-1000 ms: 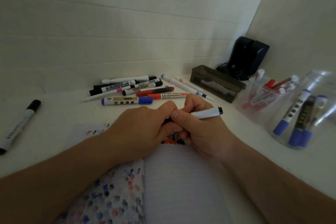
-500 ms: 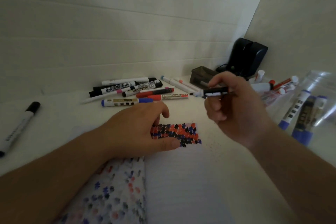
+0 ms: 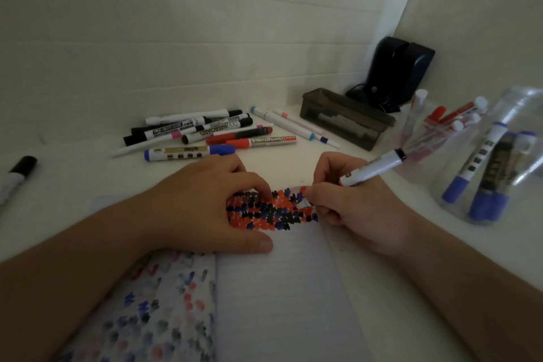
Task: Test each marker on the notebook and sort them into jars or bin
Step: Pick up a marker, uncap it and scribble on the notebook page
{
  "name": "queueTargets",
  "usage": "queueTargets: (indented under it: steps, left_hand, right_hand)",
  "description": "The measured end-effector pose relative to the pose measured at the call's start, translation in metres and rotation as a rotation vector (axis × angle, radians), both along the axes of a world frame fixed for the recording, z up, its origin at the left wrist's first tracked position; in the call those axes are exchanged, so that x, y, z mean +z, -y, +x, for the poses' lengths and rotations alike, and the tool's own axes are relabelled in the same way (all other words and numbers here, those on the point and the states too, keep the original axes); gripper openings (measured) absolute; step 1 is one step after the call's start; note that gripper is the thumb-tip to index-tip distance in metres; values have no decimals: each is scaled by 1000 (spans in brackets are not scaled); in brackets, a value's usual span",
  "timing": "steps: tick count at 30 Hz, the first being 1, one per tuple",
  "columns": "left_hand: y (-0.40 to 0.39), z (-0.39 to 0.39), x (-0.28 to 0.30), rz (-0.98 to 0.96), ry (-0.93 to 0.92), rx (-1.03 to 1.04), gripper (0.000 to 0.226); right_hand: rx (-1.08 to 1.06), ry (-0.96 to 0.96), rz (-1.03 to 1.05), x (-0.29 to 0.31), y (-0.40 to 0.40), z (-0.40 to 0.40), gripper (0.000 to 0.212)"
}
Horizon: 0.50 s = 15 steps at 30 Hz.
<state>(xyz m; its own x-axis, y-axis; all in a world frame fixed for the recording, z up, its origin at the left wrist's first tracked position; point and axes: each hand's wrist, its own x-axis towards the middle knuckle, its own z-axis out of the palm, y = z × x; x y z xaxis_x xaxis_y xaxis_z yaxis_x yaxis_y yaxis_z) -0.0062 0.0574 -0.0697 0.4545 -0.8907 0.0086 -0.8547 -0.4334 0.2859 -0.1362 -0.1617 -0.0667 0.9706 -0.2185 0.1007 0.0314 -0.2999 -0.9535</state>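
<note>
An open notebook (image 3: 282, 288) lies in front of me, its top strip filled with black, red and blue marks (image 3: 264, 211). My left hand (image 3: 205, 206) rests on the page, fingertips pressing on the marks. My right hand (image 3: 349, 203) grips a white marker (image 3: 373, 167) with a black end, its tip down at the right edge of the marks. A pile of markers (image 3: 211, 135) lies beyond the notebook. Two clear jars stand at the right: one with red markers (image 3: 440, 129), one with blue markers (image 3: 493, 167).
A dark rectangular bin (image 3: 346, 117) sits behind the jars, with a black device (image 3: 402, 70) in the corner. A single black-capped marker (image 3: 16, 176) lies at the far left. White walls close in behind and to the right.
My hands came apart after being together at the marker. The right hand lifted the marker up, then brought it back down to the page's right edge. The left hand settled flat on the notebook.
</note>
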Motion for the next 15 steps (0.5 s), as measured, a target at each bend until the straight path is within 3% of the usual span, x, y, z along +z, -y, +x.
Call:
queueTargets:
  steps: [5,15]
  left_hand:
    - [-1,-1,1,22,-12,-8,84]
    - [-1,-1,3,35,-2,-4,83]
  right_hand:
    - [-31,-73,-118,1,-1,-7,30]
    - [-65,-117,-117,4,-8,-7,30]
